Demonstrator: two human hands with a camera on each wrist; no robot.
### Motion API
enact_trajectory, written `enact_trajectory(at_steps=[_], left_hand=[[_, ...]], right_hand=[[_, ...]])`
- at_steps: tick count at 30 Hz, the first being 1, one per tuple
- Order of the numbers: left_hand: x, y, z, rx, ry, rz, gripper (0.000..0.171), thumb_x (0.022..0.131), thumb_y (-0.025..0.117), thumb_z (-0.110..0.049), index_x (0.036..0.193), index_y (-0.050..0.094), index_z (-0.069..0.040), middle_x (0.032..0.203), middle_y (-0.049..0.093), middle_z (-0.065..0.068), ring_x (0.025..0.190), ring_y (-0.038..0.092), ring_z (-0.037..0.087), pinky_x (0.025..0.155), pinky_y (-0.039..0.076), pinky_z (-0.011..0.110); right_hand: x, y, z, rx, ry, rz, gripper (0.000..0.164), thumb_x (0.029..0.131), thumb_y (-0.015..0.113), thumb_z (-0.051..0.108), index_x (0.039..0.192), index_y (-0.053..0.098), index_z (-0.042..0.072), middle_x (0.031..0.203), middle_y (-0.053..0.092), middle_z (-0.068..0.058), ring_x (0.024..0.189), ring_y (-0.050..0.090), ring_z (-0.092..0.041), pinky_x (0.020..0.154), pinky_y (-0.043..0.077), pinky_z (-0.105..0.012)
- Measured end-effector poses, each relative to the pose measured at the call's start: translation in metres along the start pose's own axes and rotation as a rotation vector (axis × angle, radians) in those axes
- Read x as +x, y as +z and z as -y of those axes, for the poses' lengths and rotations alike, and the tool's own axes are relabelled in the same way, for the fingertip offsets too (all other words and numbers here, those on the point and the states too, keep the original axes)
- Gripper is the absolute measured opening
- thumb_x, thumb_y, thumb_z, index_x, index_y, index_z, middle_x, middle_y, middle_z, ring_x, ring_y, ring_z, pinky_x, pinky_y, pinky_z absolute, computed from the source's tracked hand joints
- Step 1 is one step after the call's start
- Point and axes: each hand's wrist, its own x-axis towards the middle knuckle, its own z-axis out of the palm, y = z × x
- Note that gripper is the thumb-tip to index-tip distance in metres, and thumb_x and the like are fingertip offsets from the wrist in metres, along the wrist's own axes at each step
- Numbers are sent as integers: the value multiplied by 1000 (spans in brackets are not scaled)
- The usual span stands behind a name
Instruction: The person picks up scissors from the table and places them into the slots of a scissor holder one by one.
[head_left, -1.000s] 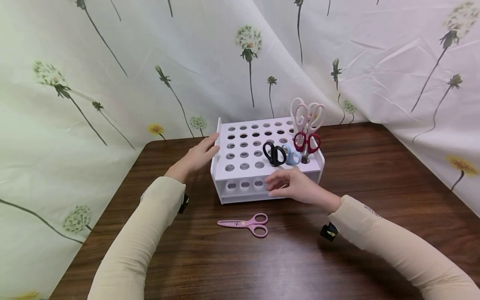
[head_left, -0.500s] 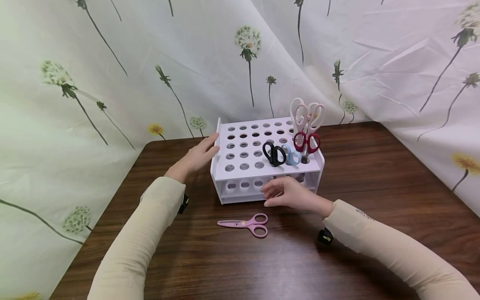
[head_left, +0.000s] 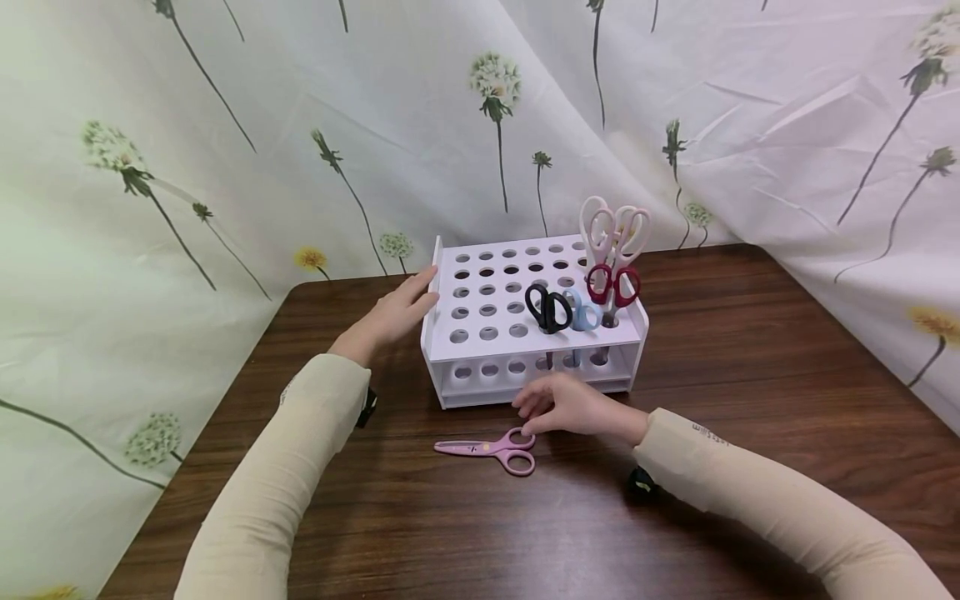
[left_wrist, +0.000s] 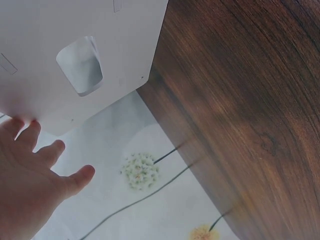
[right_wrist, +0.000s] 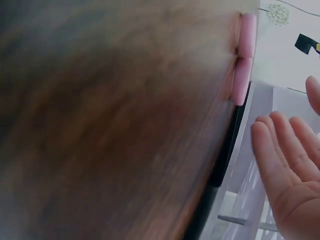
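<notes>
Pink scissors (head_left: 487,448) lie flat on the table, their blades toward the left. Just above and beside their handle loops hovers my right hand (head_left: 573,406), fingers loosely bent and holding nothing; in the right wrist view the pink handles (right_wrist: 245,60) sit beyond its fingertips. My left hand (head_left: 390,312) rests its fingertips on the left side wall of the white rack (head_left: 480,350). Seen from the left wrist, that side panel (left_wrist: 115,45) has a cut-out, and the left fingers (left_wrist: 30,135) are spread near its edge.
Black scissors (head_left: 550,310), light blue scissors (head_left: 583,311), red scissors (head_left: 613,285) and white-handled scissors (head_left: 615,232) stand in holes at the rack's right. A dandelion-patterned cloth (head_left: 420,100) hangs behind the brown table (head_left: 405,533).
My right hand has moved down and toward me, from the rack's front to the pink scissors' handles. My left hand stays on the rack.
</notes>
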Motion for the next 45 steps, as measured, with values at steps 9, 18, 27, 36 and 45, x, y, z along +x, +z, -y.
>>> enact_trajectory(at_steps=[9, 18, 27, 36, 45], left_hand=[[1, -1, 1, 2, 8, -3, 59, 99, 29, -42, 150, 11, -19, 153, 11, 5, 138, 8, 26, 104, 6, 57], [0, -1, 1, 7, 11, -1, 58, 99, 29, -41, 150, 11, -19, 153, 11, 5, 138, 8, 26, 104, 6, 57], [-1, -1, 0, 11, 2, 6, 59, 99, 29, -42, 150, 10, -21, 153, 11, 4, 138, 8, 25, 104, 7, 56], [-3, 0, 0, 2, -26, 9, 58, 98, 28, -45, 150, 9, -25, 153, 10, 2, 138, 7, 24, 105, 11, 53], [-3, 0, -1, 3, -15, 14, 58, 99, 28, -43, 150, 9, -24, 153, 9, 1, 138, 7, 23, 105, 3, 56]], right_hand=[[3, 3, 0, -26, 34, 53, 34, 76, 76, 12, 102, 65, -6, 93, 66, -11, 81, 63, -13, 73, 49, -25], [8, 5, -6, -79, 67, 105, 29, 75, 76, 12, 100, 67, -1, 91, 66, -5, 82, 62, -14, 73, 48, -23], [14, 8, -5, -166, 101, 147, 30, 73, 78, 13, 98, 68, 1, 81, 65, 1, 77, 59, -9, 68, 47, -22], [17, 14, -4, -243, 108, 196, 21, 69, 79, 9, 85, 66, 5, 73, 59, 1, 66, 51, -6, 61, 43, -21], [16, 16, 0, -260, 138, 196, 19, 66, 76, 6, 78, 62, 6, 70, 56, 0, 63, 48, -7, 58, 41, -23]])
